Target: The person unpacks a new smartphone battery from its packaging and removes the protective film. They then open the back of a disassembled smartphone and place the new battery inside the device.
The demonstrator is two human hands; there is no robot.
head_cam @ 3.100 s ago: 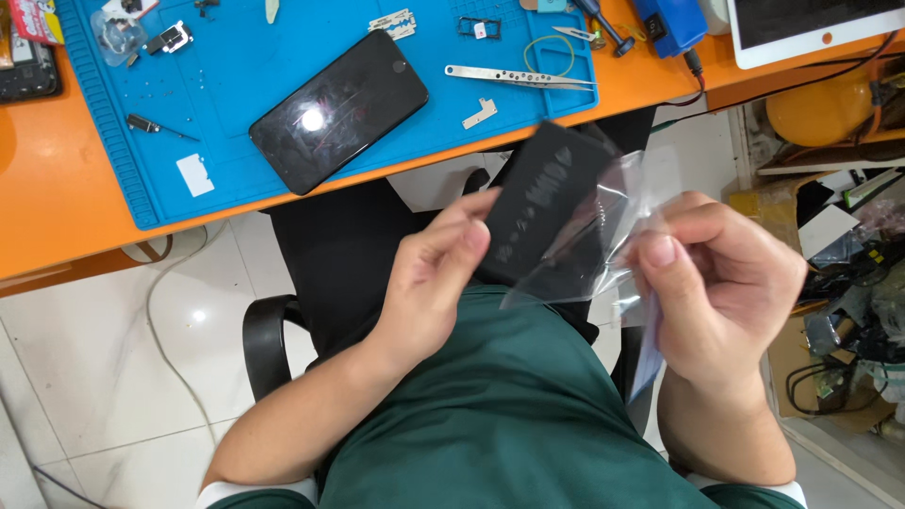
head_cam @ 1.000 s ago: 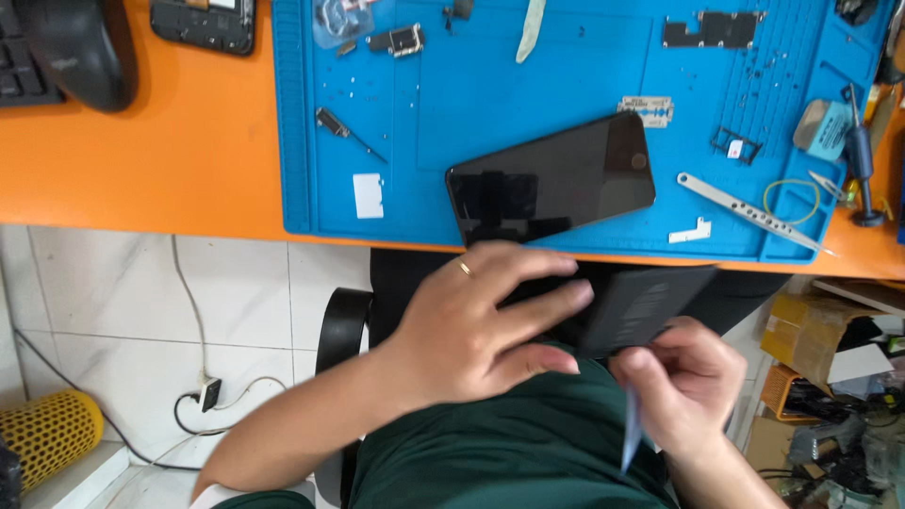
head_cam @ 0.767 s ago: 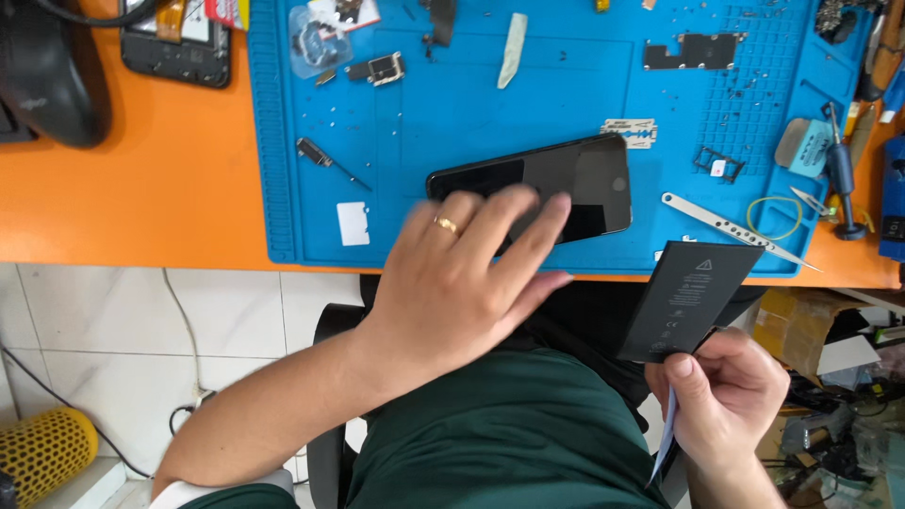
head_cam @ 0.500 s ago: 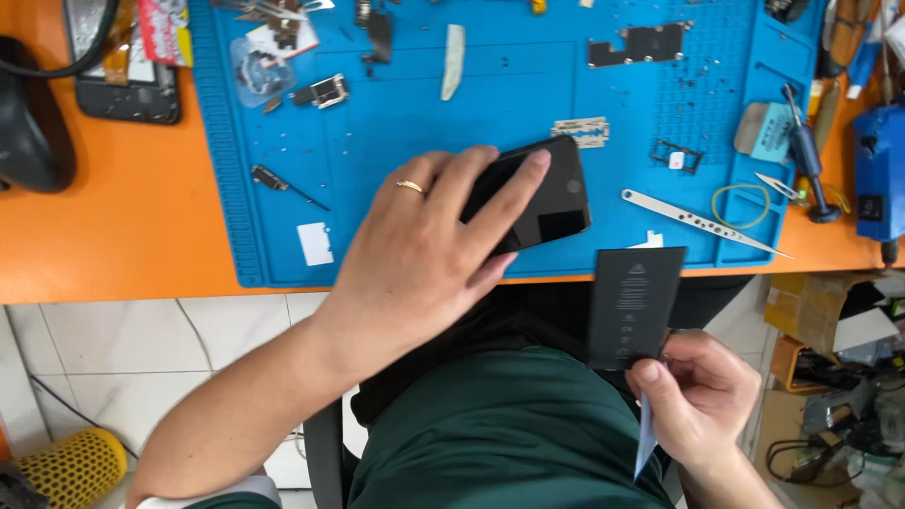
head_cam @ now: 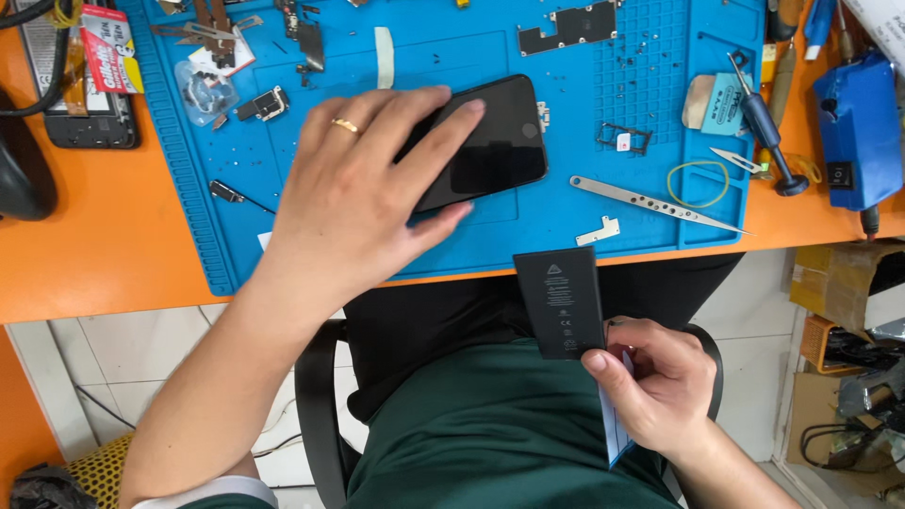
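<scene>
Two hands: busy
Left hand: I press flat on phone
Right hand: I pinch battery
Next: probably a steady phone

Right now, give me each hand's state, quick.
Left hand: open, fingers spread flat on the black phone.
Right hand: shut on the black battery.

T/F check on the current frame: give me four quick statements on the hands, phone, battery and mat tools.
1. The left hand rests on the black phone. True.
2. The right hand holds the tweezers. False: it holds the black battery; the tweezers lie on the blue mat.
3. The phone lies on the orange desk. False: it lies on the mat.
4. A ring is on the left hand. True.
</scene>
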